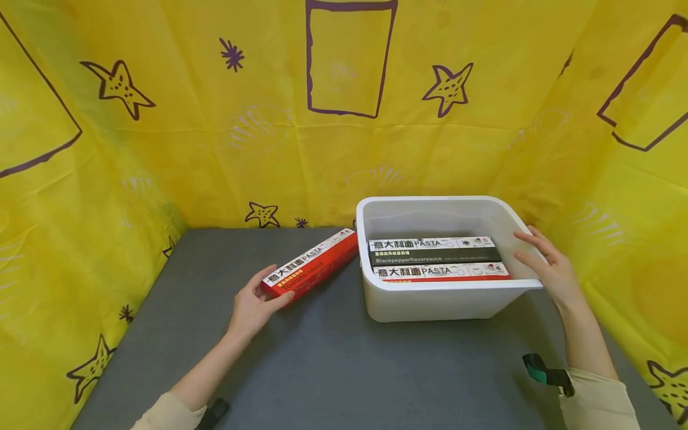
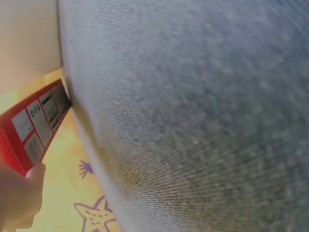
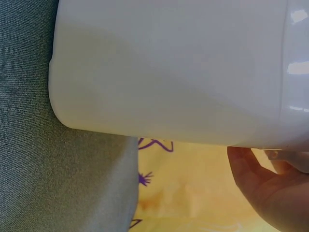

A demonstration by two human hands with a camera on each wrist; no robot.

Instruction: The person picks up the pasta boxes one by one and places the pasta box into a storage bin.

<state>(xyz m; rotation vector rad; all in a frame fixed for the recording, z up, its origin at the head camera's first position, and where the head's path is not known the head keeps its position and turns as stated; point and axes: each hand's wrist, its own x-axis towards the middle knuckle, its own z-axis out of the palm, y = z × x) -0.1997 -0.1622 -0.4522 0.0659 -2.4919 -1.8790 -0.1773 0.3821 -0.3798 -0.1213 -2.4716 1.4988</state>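
My left hand (image 1: 251, 307) grips the near end of a red-and-white tomato sauce pasta box (image 1: 314, 263), thumb on one side and fingers on the other. The box slants, its far end close to the left side of a white plastic bin (image 1: 430, 303). In the left wrist view its red printed side (image 2: 41, 121) shows. My right hand (image 1: 556, 272) grips the bin's right rim, fingers over the edge. Inside the bin lie a black pepper pasta box (image 1: 435, 252) and, in front of it, another red-and-white pasta box (image 1: 441, 272).
A grey tabletop (image 1: 322, 370) lies under everything. Yellow patterned cloth (image 1: 269, 161) hangs behind and along both sides, with the bin's back near it. A dark strap with a green part (image 1: 537, 370) sticks out by the right sleeve.
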